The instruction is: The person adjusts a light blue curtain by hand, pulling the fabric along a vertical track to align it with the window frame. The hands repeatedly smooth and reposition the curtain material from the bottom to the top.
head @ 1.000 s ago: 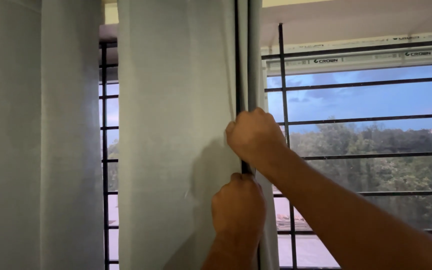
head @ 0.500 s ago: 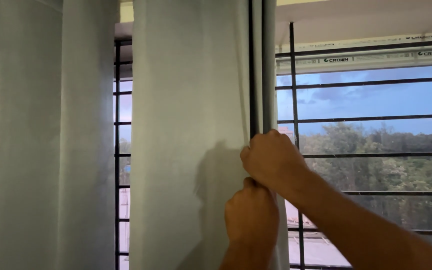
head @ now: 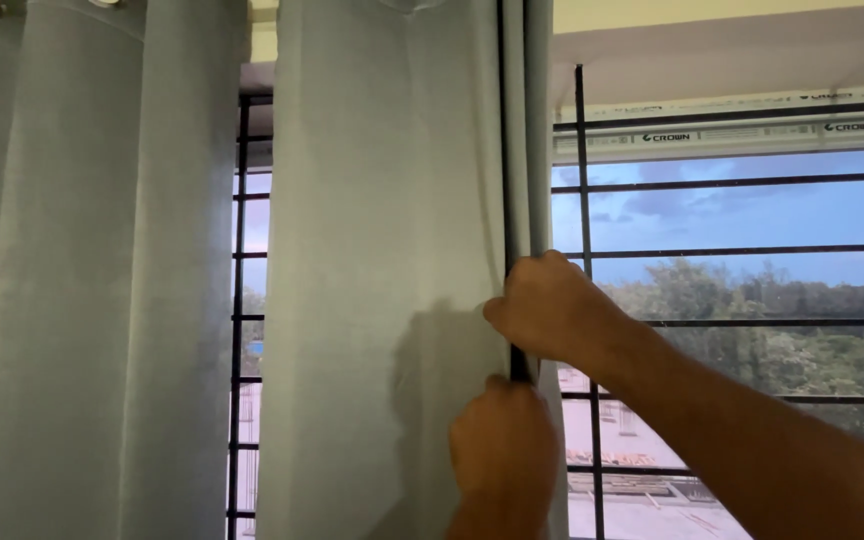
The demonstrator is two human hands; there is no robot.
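We see the right hand (head: 550, 308) closed around the edge of the pale grey curtain (head: 392, 250), with the left hand (head: 504, 450) clenched on the same edge just below it. The curtain hangs before a black window grille (head: 584, 160), beside another curtain panel (head: 82, 300).

I'm standing in a room of a home, at a window. Pale grey curtains (head: 382, 250) hang in long folds from rings up top, a black metal window grille (head: 732, 250) bars the opening, and beyond it I see treetops (head: 782, 330) and dusky sky.
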